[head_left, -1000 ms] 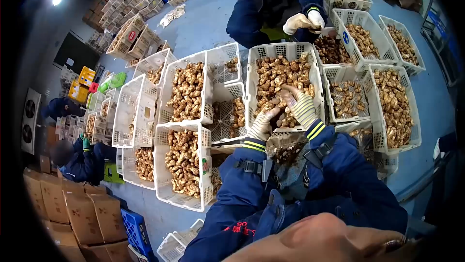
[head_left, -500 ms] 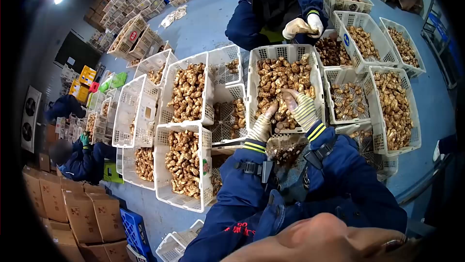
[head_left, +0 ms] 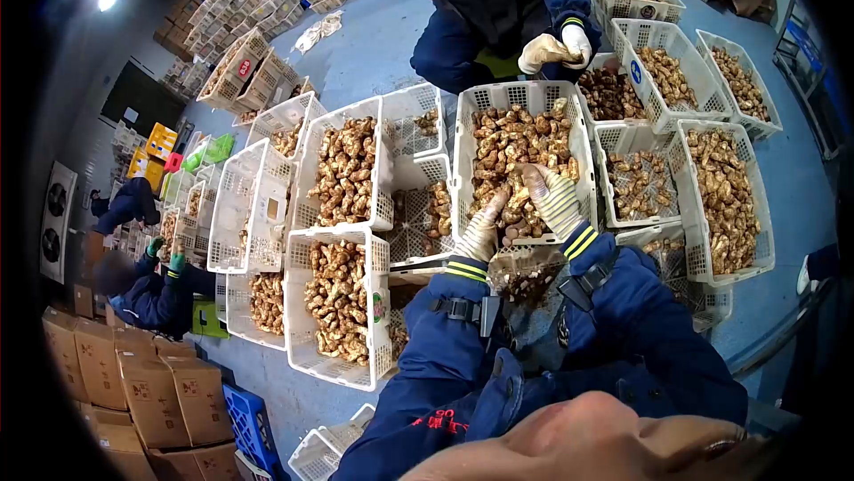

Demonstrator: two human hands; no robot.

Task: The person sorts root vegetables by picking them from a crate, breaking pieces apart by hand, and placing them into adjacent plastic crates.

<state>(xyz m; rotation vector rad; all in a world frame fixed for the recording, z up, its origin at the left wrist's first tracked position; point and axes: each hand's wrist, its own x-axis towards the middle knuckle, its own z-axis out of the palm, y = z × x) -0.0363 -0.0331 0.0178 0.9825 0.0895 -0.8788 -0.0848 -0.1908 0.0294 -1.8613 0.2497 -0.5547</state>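
Note:
A white perforated plastic crate stands in front of me, filled with knobbly golden-brown mushrooms. Both my hands reach into its near part, in pale striped gloves with dirty fingertips. My left hand is at the near left corner, its fingers curled against mushrooms. Close by on the right, my right hand bends over the pile with thumb and fingers around a mushroom. Some fingertips are hidden among the mushrooms, so the exact pieces gripped are hard to make out.
Crates of mushrooms flank mine: a full crate on the left, another on the right. Opposite sits a co-worker with a white-gloved hand. Dark debris lies below my wrists. Cardboard boxes are stacked lower left.
My hands stay nearly in place, with the right fingers shifting slightly. The co-worker opposite has moved one bare hand slightly down. At far left, another person's green-gloved hands have shifted.

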